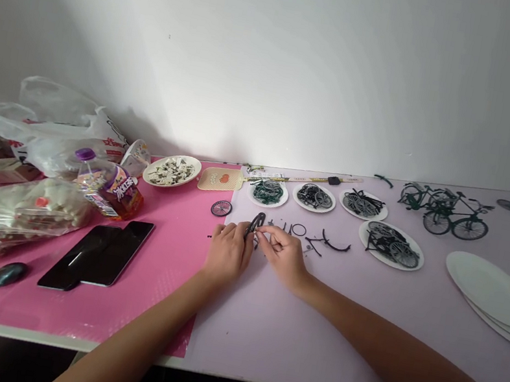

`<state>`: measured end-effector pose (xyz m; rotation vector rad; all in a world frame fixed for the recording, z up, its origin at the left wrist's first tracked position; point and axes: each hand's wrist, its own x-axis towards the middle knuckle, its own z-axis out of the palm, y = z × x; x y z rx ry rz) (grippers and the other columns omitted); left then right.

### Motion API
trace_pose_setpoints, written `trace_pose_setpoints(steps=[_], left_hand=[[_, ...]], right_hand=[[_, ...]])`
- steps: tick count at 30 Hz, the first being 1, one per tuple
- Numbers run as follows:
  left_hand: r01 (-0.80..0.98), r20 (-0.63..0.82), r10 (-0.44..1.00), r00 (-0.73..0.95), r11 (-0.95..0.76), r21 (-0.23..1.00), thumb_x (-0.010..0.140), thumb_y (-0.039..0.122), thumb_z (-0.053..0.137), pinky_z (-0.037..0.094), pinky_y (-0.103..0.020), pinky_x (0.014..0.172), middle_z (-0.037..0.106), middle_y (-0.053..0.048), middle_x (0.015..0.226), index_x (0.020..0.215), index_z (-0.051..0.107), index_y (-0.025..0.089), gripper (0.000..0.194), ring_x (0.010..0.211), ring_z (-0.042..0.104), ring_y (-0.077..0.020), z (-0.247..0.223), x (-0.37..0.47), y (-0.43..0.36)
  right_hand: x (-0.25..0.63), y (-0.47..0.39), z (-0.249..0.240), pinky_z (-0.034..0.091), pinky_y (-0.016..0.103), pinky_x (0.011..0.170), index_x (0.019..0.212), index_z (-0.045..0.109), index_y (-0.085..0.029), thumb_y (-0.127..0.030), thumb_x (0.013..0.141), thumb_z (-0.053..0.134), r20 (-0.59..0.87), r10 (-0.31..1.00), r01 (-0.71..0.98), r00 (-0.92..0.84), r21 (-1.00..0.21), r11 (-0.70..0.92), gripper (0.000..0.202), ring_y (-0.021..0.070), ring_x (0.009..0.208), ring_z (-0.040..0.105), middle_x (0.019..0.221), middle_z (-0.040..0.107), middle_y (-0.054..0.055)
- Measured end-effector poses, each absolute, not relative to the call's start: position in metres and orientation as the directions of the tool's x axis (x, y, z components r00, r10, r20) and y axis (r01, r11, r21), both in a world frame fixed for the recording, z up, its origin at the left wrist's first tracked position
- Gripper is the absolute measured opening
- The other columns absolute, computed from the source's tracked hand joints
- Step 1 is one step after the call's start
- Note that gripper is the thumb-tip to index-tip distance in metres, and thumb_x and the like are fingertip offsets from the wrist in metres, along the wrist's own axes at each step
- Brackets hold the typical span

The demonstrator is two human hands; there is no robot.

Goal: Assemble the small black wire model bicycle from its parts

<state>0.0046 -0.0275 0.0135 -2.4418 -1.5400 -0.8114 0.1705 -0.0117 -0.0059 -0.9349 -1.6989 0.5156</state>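
Near the middle of the table, my left hand (229,251) is closed on a small black toy bicycle wheel (256,221), which stands tilted, nearly edge-on. The fingertips of my right hand (286,259) pinch at the lower side of the same wheel; any small part between them is hidden. Another black spoked wheel (221,208) lies flat to the left, across the seam of the pink and lilac covers. Just right of my hands are loose dark bicycle parts: a small ring (298,229) and a curved black piece (335,243).
Plates of bicycle parts (277,203) line the back, with assembled toy bicycles (458,214) at right beside stacked white plates (489,288). On the left are phones (117,259), a computer mouse (7,274), a drink bottle (112,189) and a filled plastic bag (18,218).
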Motion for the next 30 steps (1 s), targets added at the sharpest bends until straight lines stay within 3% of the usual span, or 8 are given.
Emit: trace_pose_setpoints(steps=[5,8,12,15,18,22,26,30], left_hand=[[0.719,0.496,0.856,0.146,-0.436,0.541,0.106,0.039,0.034,0.042,-0.036,0.073,0.07,-0.01,0.085,0.105,0.058,0.018,0.031,0.075,0.064,-0.0242,0.02,-0.006,-0.024],[0.47,0.4,0.916,-0.029,-0.341,0.814,0.105,0.052,0.035,0.047,-0.034,0.075,0.072,-0.01,0.092,0.107,0.058,0.018,0.041,0.08,0.068,-0.0228,0.023,-0.013,-0.017],[0.086,0.185,0.978,-0.099,-0.176,0.981,0.099,0.064,0.044,0.051,-0.032,0.073,0.075,-0.013,0.101,0.107,0.06,0.016,0.051,0.087,0.073,-0.0225,0.027,-0.023,0.0],[-0.152,-0.009,1.0,0.011,0.011,0.988,0.096,0.059,0.056,0.054,-0.031,0.076,0.076,-0.014,0.109,0.108,0.059,0.017,0.043,0.092,0.075,-0.0229,0.027,-0.028,0.013],[-0.266,-0.131,0.984,0.119,0.158,0.951,0.095,0.049,0.063,0.056,-0.033,0.079,0.075,-0.017,0.115,0.104,0.056,0.018,0.033,0.099,0.076,-0.0255,0.025,-0.03,0.024],[-0.252,-0.134,0.968,0.214,0.187,0.95,0.095,0.044,0.067,0.056,-0.034,0.079,0.075,-0.018,0.113,0.102,0.054,0.017,0.031,0.098,0.077,-0.0259,0.025,-0.032,0.042],[-0.25,0.017,0.964,0.264,0.051,0.967,0.096,0.041,0.065,0.056,-0.028,0.074,0.075,-0.014,0.114,0.113,0.056,0.018,0.03,0.095,0.076,-0.0215,0.028,-0.03,0.063],[-0.316,-0.065,0.957,0.284,0.158,0.936,0.094,0.035,0.068,0.053,-0.024,0.059,0.074,-0.014,0.111,0.107,0.058,0.016,0.025,0.086,0.076,-0.0197,0.02,-0.017,0.069]], right_hand=[[0.177,-0.013,-0.001,0.032,0.024,0.053,0.095,0.072,-0.02,-0.036,0.096,0.06,0.635,0.766,0.344,-0.103,-0.7,0.626,0.02,0.0103,0.049,0.031,0.055,0.028,-0.009],[0.182,-0.014,0.004,0.032,0.024,0.053,0.096,0.07,-0.02,-0.034,0.096,0.059,0.642,0.76,0.354,-0.103,-0.691,0.631,0.018,0.0104,0.049,0.031,0.056,0.028,-0.009],[0.193,-0.01,0.018,0.036,0.025,0.056,0.107,0.066,-0.021,-0.036,0.098,0.054,0.509,0.839,0.424,-0.191,-0.728,0.538,0.022,0.0118,0.052,0.034,0.061,0.028,-0.008],[0.204,-0.004,0.03,0.039,0.025,0.06,0.125,0.054,-0.024,-0.041,0.096,0.057,0.38,0.882,0.49,-0.28,-0.733,0.472,0.034,0.0125,0.056,0.039,0.069,0.034,-0.008],[0.216,-0.001,0.036,0.039,0.026,0.058,0.122,0.049,-0.024,-0.049,0.1,0.048,0.29,0.917,0.512,-0.274,-0.763,0.394,0.032,0.0141,0.06,0.044,0.074,0.041,-0.005],[0.236,-0.001,0.033,0.039,0.026,0.058,0.115,0.052,-0.024,-0.054,0.101,0.044,0.234,0.939,0.568,-0.253,-0.75,0.339,0.034,0.0153,0.063,0.046,0.074,0.044,-0.004],[0.259,0.005,0.025,0.037,0.026,0.054,0.114,0.055,-0.024,-0.054,0.099,0.047,0.227,0.958,0.641,-0.177,-0.711,0.287,0.035,0.015,0.059,0.044,0.071,0.042,-0.005],[0.274,0.013,0.018,0.034,0.026,0.054,0.106,0.061,-0.023,-0.052,0.097,0.048,0.211,0.962,0.706,-0.175,-0.654,0.272,0.033,0.0144,0.056,0.04,0.065,0.04,-0.006]])
